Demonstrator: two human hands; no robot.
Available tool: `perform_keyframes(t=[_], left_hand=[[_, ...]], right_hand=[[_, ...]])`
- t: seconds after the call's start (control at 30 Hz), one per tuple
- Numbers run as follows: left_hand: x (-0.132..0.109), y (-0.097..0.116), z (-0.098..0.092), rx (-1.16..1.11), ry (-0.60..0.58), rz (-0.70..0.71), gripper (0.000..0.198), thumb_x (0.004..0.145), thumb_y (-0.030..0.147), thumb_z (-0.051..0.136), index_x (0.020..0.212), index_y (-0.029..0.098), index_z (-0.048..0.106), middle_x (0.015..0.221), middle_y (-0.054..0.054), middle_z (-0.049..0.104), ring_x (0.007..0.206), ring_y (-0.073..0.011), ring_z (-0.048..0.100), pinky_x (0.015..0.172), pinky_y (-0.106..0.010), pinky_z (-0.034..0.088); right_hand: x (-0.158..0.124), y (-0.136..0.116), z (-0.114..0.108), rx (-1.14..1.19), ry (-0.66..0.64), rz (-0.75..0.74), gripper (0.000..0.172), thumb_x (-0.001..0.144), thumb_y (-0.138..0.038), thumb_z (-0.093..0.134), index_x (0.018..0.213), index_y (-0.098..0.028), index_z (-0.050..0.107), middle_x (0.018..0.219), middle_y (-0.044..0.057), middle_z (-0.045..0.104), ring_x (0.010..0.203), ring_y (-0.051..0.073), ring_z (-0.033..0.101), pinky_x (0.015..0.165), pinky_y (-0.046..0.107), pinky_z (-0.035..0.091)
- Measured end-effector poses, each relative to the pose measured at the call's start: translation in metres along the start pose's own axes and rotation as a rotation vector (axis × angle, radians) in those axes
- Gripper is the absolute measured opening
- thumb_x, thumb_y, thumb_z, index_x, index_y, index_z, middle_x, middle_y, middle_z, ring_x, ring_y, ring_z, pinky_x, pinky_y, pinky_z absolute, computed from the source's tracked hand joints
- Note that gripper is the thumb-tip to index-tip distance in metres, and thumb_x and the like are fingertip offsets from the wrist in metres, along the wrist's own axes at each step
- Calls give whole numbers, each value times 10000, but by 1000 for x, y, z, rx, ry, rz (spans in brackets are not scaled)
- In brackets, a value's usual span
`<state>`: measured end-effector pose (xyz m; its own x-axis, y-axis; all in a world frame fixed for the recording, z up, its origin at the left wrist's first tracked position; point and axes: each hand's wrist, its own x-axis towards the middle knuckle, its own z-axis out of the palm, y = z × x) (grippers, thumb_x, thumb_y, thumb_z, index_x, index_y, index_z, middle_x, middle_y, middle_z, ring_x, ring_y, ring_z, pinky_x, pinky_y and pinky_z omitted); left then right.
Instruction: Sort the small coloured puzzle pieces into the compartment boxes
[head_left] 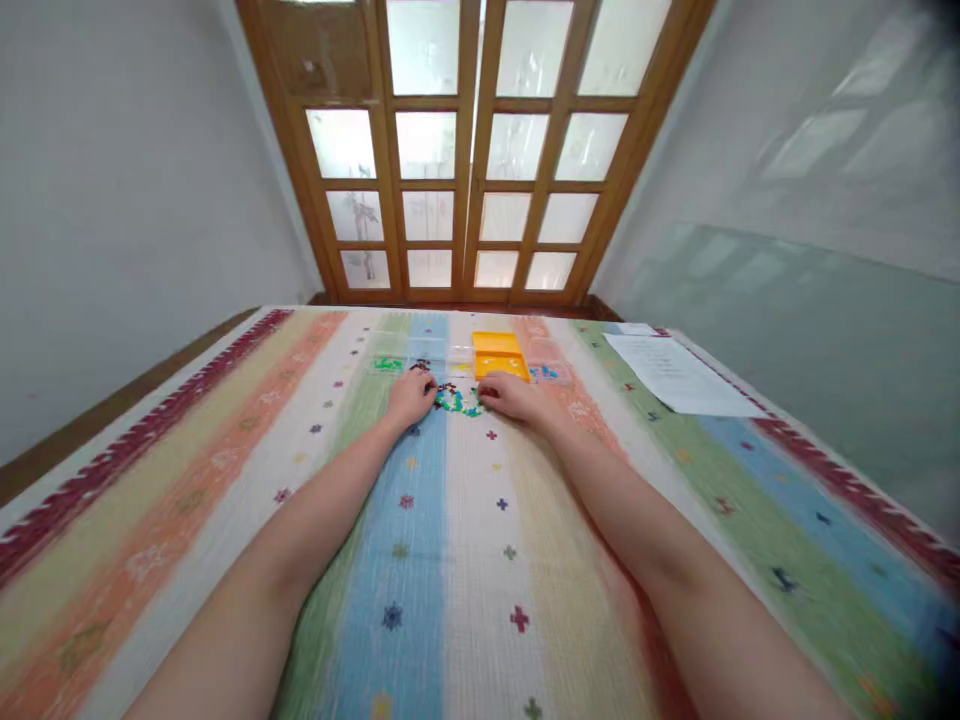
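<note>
Left hand [411,397] and right hand [511,396], both curled, contents indiscernible, flanked small coloured pieces [456,404]; beyond the right hand stood a yellow box [496,342], farther right, paper [679,374].

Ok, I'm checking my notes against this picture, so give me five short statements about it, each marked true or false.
1. The left hand and the right hand are on opposite sides of a cluster of small coloured pieces. True.
2. The yellow-orange case is shut. False: it stands open.
3. The green pieces lie nearer the left hand than the right hand. True.
4. The white paper lies to the left of both hands. False: it lies to their right.
5. The tablecloth is plain white. False: it has stripes in several colours and small motifs.
</note>
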<state>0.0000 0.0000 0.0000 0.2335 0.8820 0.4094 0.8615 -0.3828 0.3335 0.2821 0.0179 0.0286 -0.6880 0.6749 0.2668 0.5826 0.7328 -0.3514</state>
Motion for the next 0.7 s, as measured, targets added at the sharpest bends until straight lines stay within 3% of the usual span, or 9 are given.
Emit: perform_keyframes(t=[0.2, 0.33, 0.53, 0.7], left_hand=[[2, 4, 1, -168, 26, 5, 117, 906, 229, 595, 894, 210, 710, 948, -73, 708, 911, -226, 631, 832, -338, 471], [5, 5, 6, -404, 79, -55, 107, 905, 247, 602, 921, 211, 702, 915, -56, 729, 817, -210, 647, 792, -337, 493], [14, -8, 16, -956, 34, -225, 178, 900, 344, 629, 984, 187, 635, 866, -39, 744, 653, -156, 663, 679, -295, 526], [17, -11, 20, -1037, 41, -267, 216, 830, 335, 710, 961, 176, 646, 861, -43, 746, 695, -147, 668, 695, -279, 534]], right_hand=[[0, 1, 15, 115, 247, 220, 48, 888, -207, 609, 890, -194, 655, 808, 6, 678, 703, 154, 571, 642, 245, 374], [5, 2, 22, 157, 337, 211, 62, 863, -175, 599, 870, -199, 655, 797, 1, 674, 709, 159, 574, 660, 253, 395], [9, 1, 29, 208, 387, 150, 143, 863, -144, 585, 927, -193, 702, 875, 26, 708, 786, 176, 616, 729, 276, 452], [9, 3, 33, 166, 428, 150, 198, 899, -155, 597, 1037, -196, 733, 983, 59, 740, 869, 198, 652, 809, 317, 500]])
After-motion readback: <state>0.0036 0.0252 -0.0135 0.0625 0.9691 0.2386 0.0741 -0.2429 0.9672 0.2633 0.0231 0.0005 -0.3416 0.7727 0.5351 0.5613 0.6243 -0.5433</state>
